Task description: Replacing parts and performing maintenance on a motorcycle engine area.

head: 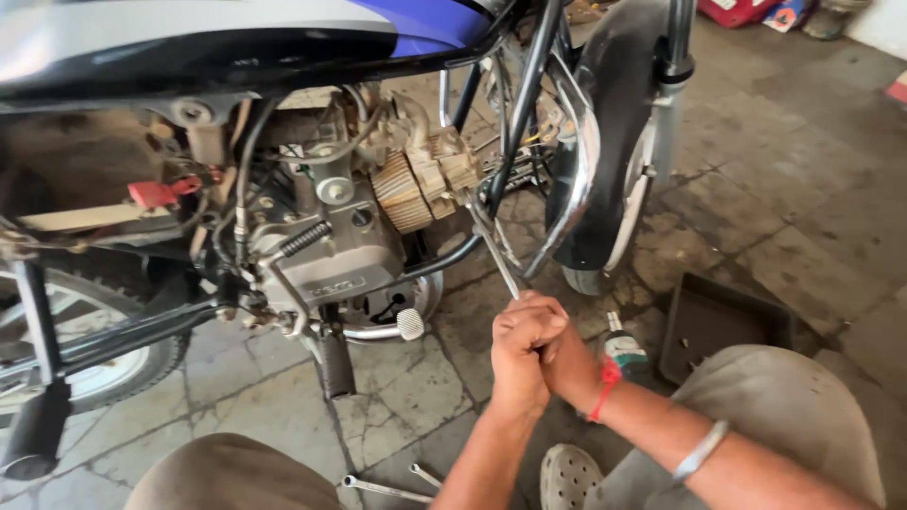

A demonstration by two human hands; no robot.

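Both hands, left hand [518, 354] and right hand [567, 364], clamped together on a long wrench [493, 247] seated at the motorcycle engine [416, 189]; fastener apparently not yet free.

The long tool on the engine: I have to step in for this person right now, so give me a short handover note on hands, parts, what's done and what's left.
Left hand and right hand are clasped together on the end of the long metal tool, whose far tip sits at the finned engine head of the motorcycle.
Two spanners lie on the floor near the knees; a dark tray sits to the right.
Done: tool seated, both hands gripping.
Left: whether the fastener has loosened cannot be told.
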